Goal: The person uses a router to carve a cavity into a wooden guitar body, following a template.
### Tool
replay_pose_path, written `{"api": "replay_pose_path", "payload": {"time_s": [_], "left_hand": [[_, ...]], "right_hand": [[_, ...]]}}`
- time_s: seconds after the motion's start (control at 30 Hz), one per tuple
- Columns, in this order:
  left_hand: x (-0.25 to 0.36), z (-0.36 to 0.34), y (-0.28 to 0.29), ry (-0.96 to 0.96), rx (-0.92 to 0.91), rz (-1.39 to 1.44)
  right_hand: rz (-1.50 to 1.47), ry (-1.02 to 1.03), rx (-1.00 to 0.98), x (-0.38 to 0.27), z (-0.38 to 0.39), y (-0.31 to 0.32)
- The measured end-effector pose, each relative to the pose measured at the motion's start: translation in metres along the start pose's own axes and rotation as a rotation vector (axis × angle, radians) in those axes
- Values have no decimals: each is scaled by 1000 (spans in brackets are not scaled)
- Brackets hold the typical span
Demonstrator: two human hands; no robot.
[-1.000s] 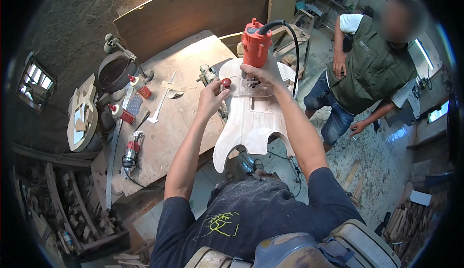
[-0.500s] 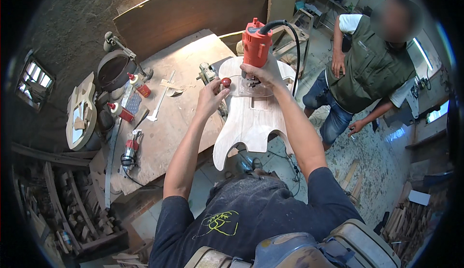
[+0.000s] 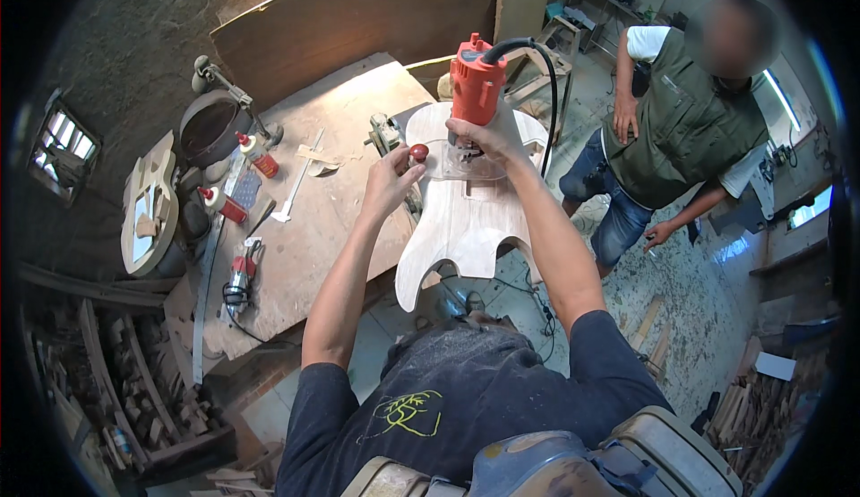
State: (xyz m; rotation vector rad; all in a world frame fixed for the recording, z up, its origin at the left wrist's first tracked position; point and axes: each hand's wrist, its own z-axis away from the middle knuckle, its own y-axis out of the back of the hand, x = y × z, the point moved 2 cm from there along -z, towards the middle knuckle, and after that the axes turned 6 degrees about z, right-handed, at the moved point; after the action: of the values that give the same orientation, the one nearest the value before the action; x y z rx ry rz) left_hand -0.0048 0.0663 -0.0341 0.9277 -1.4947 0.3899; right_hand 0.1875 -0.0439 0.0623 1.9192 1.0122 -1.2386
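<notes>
A pale wooden electric guitar body [image 3: 452, 233] juts out over the front edge of the workbench. On top of it stands a red handheld router [image 3: 477, 85], upright on a clear base plate [image 3: 484, 171]. My right hand [image 3: 495, 136] is wrapped round the router's lower body. With the fingers of my left hand [image 3: 389, 181] I grip a round red knob [image 3: 418, 153] at the plate's left end. Beneath the plate a rectangular pocket [image 3: 481, 190] shows in the wood. The router's bit is too hidden to make out.
On the bench [image 3: 336, 219] lie two glue bottles [image 3: 222, 203], a caliper [image 3: 294, 194], a red power tool [image 3: 240, 280] and a long metal ruler [image 3: 202, 309]. A lamp [image 3: 215, 125] stands behind. The router's black cord [image 3: 552, 94] hangs right. A co-worker [image 3: 685, 129] stands nearby.
</notes>
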Motion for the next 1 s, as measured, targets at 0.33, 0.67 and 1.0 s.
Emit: {"api": "replay_pose_path", "payload": {"time_s": [0.33, 0.67, 1.0], "left_hand": [[5, 2, 3, 72, -63, -21], [0, 8, 0, -51, 18, 83], [-1, 12, 2, 53, -31, 162]], "right_hand": [[-11, -55, -34, -5, 6, -2], [40, -3, -39, 0, 9, 0], [-13, -24, -42, -8, 16, -4]]}}
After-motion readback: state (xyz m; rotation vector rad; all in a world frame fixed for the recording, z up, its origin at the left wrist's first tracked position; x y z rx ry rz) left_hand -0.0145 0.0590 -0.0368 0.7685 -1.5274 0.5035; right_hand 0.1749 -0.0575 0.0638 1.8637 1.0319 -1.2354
